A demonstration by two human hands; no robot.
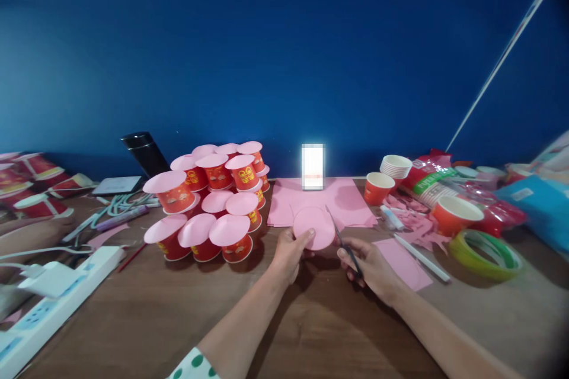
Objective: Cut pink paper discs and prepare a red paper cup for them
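My left hand point(292, 251) is closed on a round pink paper disc point(316, 226), its thumb lying on top near the lower left rim. In my right hand point(367, 263) is a pair of dark-handled scissors point(351, 254), whose blades point up and left beside the disc's right edge. Whether the blades touch the paper I cannot tell. Behind the disc lies a stack of pink paper sheets point(351, 201). To the left stand stacked red paper cups point(237, 250) in two tiers, topped with pink discs point(230, 230).
A white power strip point(57, 302) with a plug and cables lies at left, near a black flask point(146, 153). On the right are an orange cup point(379, 189), pink paper scraps point(415, 222), a white pen point(421, 257) and a tape roll point(486, 254). A bright blurred-out rectangle point(313, 166) stands at centre.
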